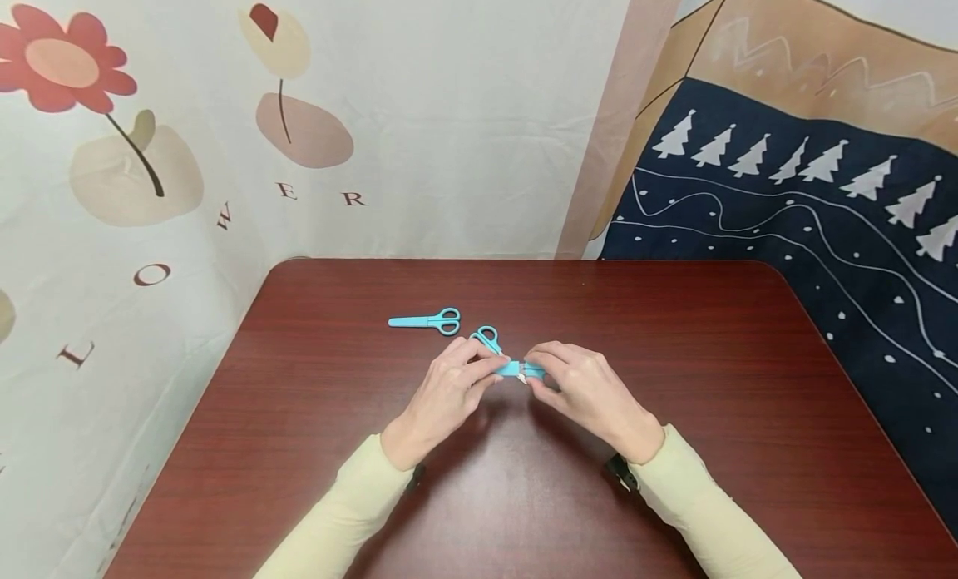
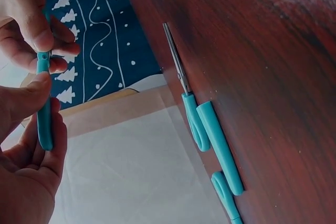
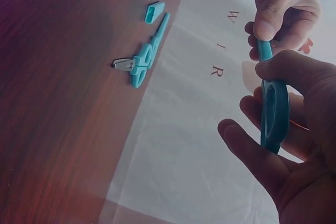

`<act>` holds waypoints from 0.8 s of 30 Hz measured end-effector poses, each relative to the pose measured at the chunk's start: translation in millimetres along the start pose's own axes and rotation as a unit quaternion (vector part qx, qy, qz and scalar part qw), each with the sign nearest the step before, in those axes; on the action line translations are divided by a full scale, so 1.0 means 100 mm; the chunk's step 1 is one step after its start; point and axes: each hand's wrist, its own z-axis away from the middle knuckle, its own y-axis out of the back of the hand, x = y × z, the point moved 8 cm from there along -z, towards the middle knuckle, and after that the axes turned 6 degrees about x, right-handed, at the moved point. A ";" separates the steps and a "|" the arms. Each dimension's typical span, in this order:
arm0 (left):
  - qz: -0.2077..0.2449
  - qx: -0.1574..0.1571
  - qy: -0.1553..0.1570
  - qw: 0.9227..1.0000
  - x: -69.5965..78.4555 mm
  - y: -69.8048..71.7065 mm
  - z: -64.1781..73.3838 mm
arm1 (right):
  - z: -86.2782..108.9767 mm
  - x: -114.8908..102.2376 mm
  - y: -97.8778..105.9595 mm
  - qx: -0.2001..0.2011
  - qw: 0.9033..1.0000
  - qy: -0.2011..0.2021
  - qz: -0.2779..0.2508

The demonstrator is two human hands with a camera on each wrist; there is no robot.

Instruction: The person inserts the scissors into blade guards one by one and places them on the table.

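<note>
1. Over the middle of the table (image 1: 636, 313), 2 hands meet on 1 pair of blue scissors (image 3: 282, 111), the handle toward the right and a blue cover (image 2: 45, 124) toward the left.
2. The left hand (image 1: 449, 379) pinches the cover between thumb and fingers, its rounded end lying along the fingers in the left wrist view.
3. The right hand (image 1: 587, 388) pinches the scissors with thumb and finger close to where handle and cover meet; in the right wrist view another finger stretches away from the handle loop. How far the blades sit inside the cover is hard to tell.
4. Just beyond the left hand, a bare pair (image 2: 188, 100) lies on the table, metal blades showing.
5. Beside its handle lies a loose cover (image 2: 220, 149), hidden in the head view.
6. Farther left, a covered pair (image 1: 424, 322) rests with its loops toward the right.
7. Pale sleeves (image 1: 337, 496) reach to the 2 wrists. Behind the table hang a pale flower cloth (image 1: 449, 105) and, at right, a dark cloth with white trees (image 1: 748, 200).
</note>
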 end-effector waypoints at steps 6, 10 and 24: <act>0.002 -0.003 -0.004 1.000 0.01 -0.01 0.00 | 0.00 -0.01 -0.01 -0.004 1.000 0.002 -0.002; -0.003 -0.006 -0.005 1.000 0.01 -0.03 0.01 | 0.01 -0.01 -0.02 -0.002 1.000 0.009 0.000; -0.005 -0.014 -0.008 1.000 0.01 -0.03 0.02 | 0.01 -0.02 -0.03 -0.005 1.000 0.013 0.002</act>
